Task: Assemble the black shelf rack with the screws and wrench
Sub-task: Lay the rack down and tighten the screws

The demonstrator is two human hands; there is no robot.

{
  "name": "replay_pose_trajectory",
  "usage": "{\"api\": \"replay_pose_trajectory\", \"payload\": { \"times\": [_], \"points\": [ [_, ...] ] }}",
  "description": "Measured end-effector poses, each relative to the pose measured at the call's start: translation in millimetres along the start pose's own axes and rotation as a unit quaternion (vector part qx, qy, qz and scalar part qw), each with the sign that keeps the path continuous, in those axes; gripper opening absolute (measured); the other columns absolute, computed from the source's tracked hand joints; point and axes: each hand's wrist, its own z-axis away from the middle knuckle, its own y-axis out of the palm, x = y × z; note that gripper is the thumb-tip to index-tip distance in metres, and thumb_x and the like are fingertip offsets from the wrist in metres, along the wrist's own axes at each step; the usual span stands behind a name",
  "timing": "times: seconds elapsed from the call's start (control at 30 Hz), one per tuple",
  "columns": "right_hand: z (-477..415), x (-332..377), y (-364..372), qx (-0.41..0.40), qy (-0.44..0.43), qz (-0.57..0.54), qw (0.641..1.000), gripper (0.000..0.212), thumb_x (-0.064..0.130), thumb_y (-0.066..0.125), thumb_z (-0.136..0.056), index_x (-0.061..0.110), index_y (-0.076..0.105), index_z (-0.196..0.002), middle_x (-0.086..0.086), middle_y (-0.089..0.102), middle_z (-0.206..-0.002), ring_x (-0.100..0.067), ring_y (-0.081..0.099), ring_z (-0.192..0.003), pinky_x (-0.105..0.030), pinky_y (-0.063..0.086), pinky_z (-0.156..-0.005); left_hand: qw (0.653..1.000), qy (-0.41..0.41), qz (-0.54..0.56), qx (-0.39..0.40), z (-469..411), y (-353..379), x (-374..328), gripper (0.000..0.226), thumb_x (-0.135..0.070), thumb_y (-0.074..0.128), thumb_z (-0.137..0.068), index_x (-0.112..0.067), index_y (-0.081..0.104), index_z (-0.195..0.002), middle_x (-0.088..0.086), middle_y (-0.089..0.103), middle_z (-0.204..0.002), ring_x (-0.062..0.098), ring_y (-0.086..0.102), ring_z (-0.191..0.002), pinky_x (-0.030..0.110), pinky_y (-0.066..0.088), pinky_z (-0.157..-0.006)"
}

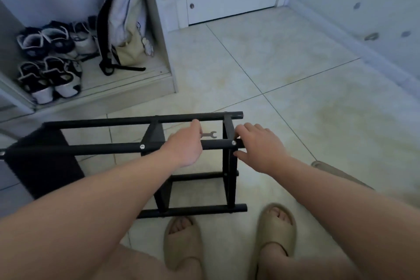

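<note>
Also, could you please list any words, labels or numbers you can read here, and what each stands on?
None are readable. The black rack, wrench, slippers and hanging bag show no print; any marks on the shoes in the cabinet are too blurred to read.

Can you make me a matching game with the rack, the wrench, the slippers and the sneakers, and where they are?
1 shelf rack
2 wrench
3 slippers
4 sneakers

A worn by the person
B in the open closet
C seen between two rack bars
D lying on the floor tiles

Pairs: 1-D, 2-C, 3-A, 4-B
</note>
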Motion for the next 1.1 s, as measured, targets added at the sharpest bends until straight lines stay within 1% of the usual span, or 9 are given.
{"api": "replay_pose_trajectory", "payload": {
  "times": [0.1,0.27,0.4,0.57,0.67,0.8,0.9,1.0,1.1],
  "points": [
    [49.0,17.4,5.3,-0.002,0.013,-0.013,1.0,0.027,0.033,0.062,-0.092,0.022,0.049,-0.114,0.004,0.055,-0.112,-0.022,0.052,-0.105,-0.034,0.046,-0.073,1.0,-0.001,0.005,0.009,52.7,16.5,-7.8,0.012,-0.01,0.038,-0.101,-0.022,0.037,-0.102,0.005,0.056,-0.085,0.026,0.055,-0.079,0.037,0.039,-0.062],
    [112.6,39.3,34.3,0.013,0.045,-0.01,0.999,0.022,0.023,0.059,-0.091,0.018,0.048,-0.109,0.003,0.05,-0.109,-0.022,0.048,-0.103,-0.032,0.042,-0.064,0.999,-0.041,0.024,-0.003,114.3,53.3,-15.4,0.009,-0.016,0.036,-0.102,-0.024,0.039,-0.104,0.005,0.057,-0.097,0.029,0.052,-0.088,0.04,0.044,-0.072],
    [149.9,53.5,51.4,0.039,0.09,-0.028,0.995,0.022,0.023,0.06,-0.092,0.016,0.048,-0.109,0.001,0.05,-0.111,-0.022,0.045,-0.102,-0.03,0.037,-0.066,0.998,-0.062,0.021,-0.009,146.3,73.0,-18.9,0.012,-0.013,0.038,-0.1,-0.024,0.039,-0.105,0.006,0.059,-0.099,0.03,0.049,-0.091,0.043,0.048,-0.08],
    [182.1,71.7,65.4,0.074,0.101,-0.078,0.989,0.02,0.021,0.061,-0.092,0.018,0.046,-0.104,0.0,0.049,-0.111,-0.023,0.045,-0.104,-0.033,0.039,-0.071,0.998,-0.051,-0.015,-0.021,175.2,90.4,-12.3,0.014,-0.01,0.04,-0.098,-0.024,0.038,-0.102,-0.001,0.052,-0.087,0.021,0.04,-0.078,0.036,0.032,-0.074],
    [193.7,75.9,62.5,0.092,0.095,-0.104,0.986,0.019,0.021,0.063,-0.093,0.017,0.047,-0.102,0.0,0.048,-0.109,-0.024,0.046,-0.104,-0.036,0.044,-0.076,0.999,-0.049,-0.011,-0.003,185.6,90.2,-9.6,0.014,-0.009,0.039,-0.098,-0.022,0.041,-0.105,0.0,0.057,-0.091,0.023,0.045,-0.083,0.037,0.035,-0.079],
    [206.5,77.1,58.1,0.129,0.077,-0.14,0.979,0.024,0.022,0.069,-0.09,0.019,0.046,-0.095,0.005,0.044,-0.099,-0.022,0.049,-0.093,-0.033,0.038,-0.074,0.999,-0.046,-0.014,0.011,201.2,93.4,-4.3,0.015,-0.01,0.04,-0.099,-0.022,0.042,-0.107,0.002,0.062,-0.096,0.026,0.051,-0.088,0.039,0.038,-0.082],
    [214.3,80.6,55.5,0.152,0.072,-0.144,0.975,0.027,0.028,0.073,-0.089,0.02,0.047,-0.093,0.005,0.047,-0.097,-0.021,0.051,-0.09,-0.031,0.037,-0.074,0.998,-0.05,-0.01,0.033,210.2,95.9,-1.9,0.014,-0.013,0.039,-0.1,-0.022,0.043,-0.109,0.002,0.062,-0.097,0.027,0.053,-0.089,0.04,0.038,-0.083],
    [220.8,85.5,51.7,0.176,0.083,-0.125,0.973,0.035,0.044,0.075,-0.086,0.023,0.048,-0.095,0.004,0.053,-0.101,-0.021,0.055,-0.096,-0.035,0.044,-0.075,0.997,-0.049,-0.014,0.057,217.7,100.0,-1.0,0.011,-0.014,0.039,-0.1,-0.023,0.042,-0.106,0.001,0.062,-0.096,0.026,0.054,-0.088,0.038,0.035,-0.083],
    [226.6,87.9,46.2,0.159,0.089,-0.057,0.982,0.069,0.063,0.08,-0.072,0.025,0.045,-0.118,0.001,0.052,-0.121,-0.024,0.05,-0.112,-0.041,0.049,-0.089,0.995,-0.056,-0.018,0.085,226.5,102.7,-2.3,0.01,-0.016,0.038,-0.1,-0.024,0.042,-0.104,0.0,0.056,-0.094,0.026,0.05,-0.087,0.037,0.032,-0.082]
  ]
}}
